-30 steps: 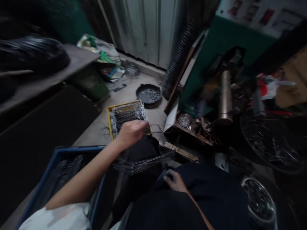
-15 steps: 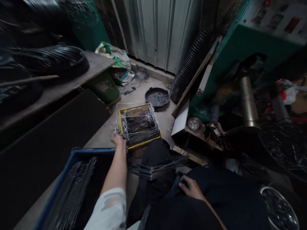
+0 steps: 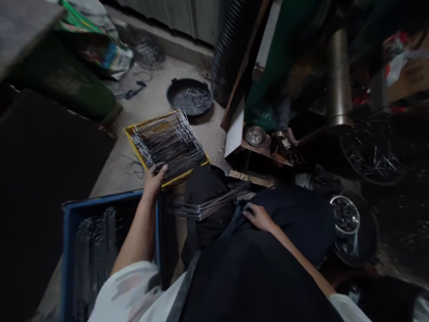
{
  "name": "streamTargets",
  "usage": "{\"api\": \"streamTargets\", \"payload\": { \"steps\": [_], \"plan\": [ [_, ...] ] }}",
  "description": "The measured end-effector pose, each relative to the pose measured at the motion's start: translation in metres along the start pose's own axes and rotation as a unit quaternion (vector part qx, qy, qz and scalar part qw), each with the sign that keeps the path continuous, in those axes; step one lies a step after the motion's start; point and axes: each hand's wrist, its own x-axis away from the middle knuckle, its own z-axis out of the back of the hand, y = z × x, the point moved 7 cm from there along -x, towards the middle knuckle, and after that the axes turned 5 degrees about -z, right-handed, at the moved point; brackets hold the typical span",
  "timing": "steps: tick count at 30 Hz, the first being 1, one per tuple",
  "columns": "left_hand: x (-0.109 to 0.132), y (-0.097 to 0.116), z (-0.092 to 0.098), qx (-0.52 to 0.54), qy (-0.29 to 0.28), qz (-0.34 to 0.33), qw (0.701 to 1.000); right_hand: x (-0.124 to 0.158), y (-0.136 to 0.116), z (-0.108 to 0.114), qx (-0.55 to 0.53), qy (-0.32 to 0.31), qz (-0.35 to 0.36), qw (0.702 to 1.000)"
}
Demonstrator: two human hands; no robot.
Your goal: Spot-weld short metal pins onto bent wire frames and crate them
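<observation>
At the near left corner of a yellow crate [image 3: 134, 145] full of thin bent wire pieces [image 3: 170, 143] is my left hand [image 3: 156, 176]. Its thumb and fingers are apart over the crate's edge, and no piece shows lifted in it. My right hand [image 3: 257, 215] rests on the dark cloth over my lap, fingers curled; whether it pinches anything is too small to tell. Between the hands, a bundle of bent wires [image 3: 208, 208] lies across my dark-clad leg.
A blue crate [image 3: 69, 241] with wire pieces stands at the lower left. Beyond the yellow crate is a black pan [image 3: 189, 112] of small metal parts. A machine with a metal cylinder [image 3: 340, 85] and a small bowl [image 3: 254, 136] are on the right.
The view has shifted down and right. My left hand no longer holds the wire frame that stood up from it; that frame now lies out of sight or among the others. My right hand stays on my lap.
</observation>
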Motion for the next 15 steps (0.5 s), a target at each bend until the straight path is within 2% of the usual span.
{"api": "streamTargets", "payload": {
  "steps": [2,3,4,6,8,10,12,15],
  "plan": [
    [0.041,0.027,-0.022,-0.025,-0.14,-0.059,0.988,-0.001,0.003,0.003,-0.022,0.013,-0.001,1.0],
    [0.069,0.045,-0.041,-0.087,-0.267,-0.149,0.948,-0.001,0.005,0.004,-0.031,0.017,0.001,0.999],
    [0.094,0.059,-0.05,-0.144,-0.314,-0.225,0.911,-0.001,0.005,0.004,-0.036,0.019,0.005,0.999],
    [0.13,0.075,-0.059,-0.241,-0.329,-0.325,0.853,-0.001,0.005,0.005,-0.039,0.021,0.018,0.999],
    [0.147,0.079,-0.064,-0.296,-0.323,-0.366,0.821,0.0,0.006,0.006,-0.038,0.022,0.03,0.999],
    [0.154,0.078,-0.07,-0.318,-0.334,-0.383,0.801,0.003,0.009,0.01,-0.041,0.028,0.034,0.998],
    [0.156,0.078,-0.074,-0.324,-0.343,-0.388,0.792,0.006,0.016,0.013,-0.044,0.036,0.033,0.998],
    [0.153,0.091,-0.079,-0.31,-0.325,-0.383,0.807,0.011,0.027,0.018,-0.034,0.048,0.038,0.998]
  ]
}}
